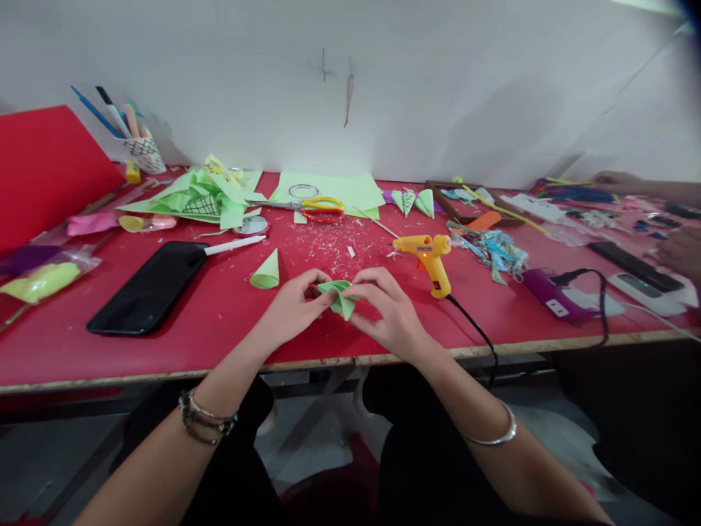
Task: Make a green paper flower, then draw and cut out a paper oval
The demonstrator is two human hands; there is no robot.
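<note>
Noting a white wall (230,73) behind, then a red table (55,354) across the full width, with a pale, worn front edge running beneath both wrists. Record a red board (49,161) slanting in from the left side, and a pale green sheet (339,186) lying flat near the wall. Find a heap of cut green paper (191,193) at back left. Note a black phone (156,285) lying aslant, well apart from the left hand (296,303), with red surface showing between as room for moving. Find left hand and right hand (391,314) near the front edge, facing one another, both closed in a pinch. Note a yellow glue gun (427,256) just beyond the right hand, apart from it, nozzle pointing left, black cord (471,321) dropping over the front edge: restricted room on that side. Record red-and-yellow scissors (320,215) across the green sheet's near edge. Locate a folded green paper piece (342,296) between the hands, gripped from either side, just inside the front edge; cannot tell whether touching the table. Find a green paper cone (267,274) near the left hand, tip up, open mouth facing frontward. Note paper scraps (351,251) scattered between scissors and hands.
</note>
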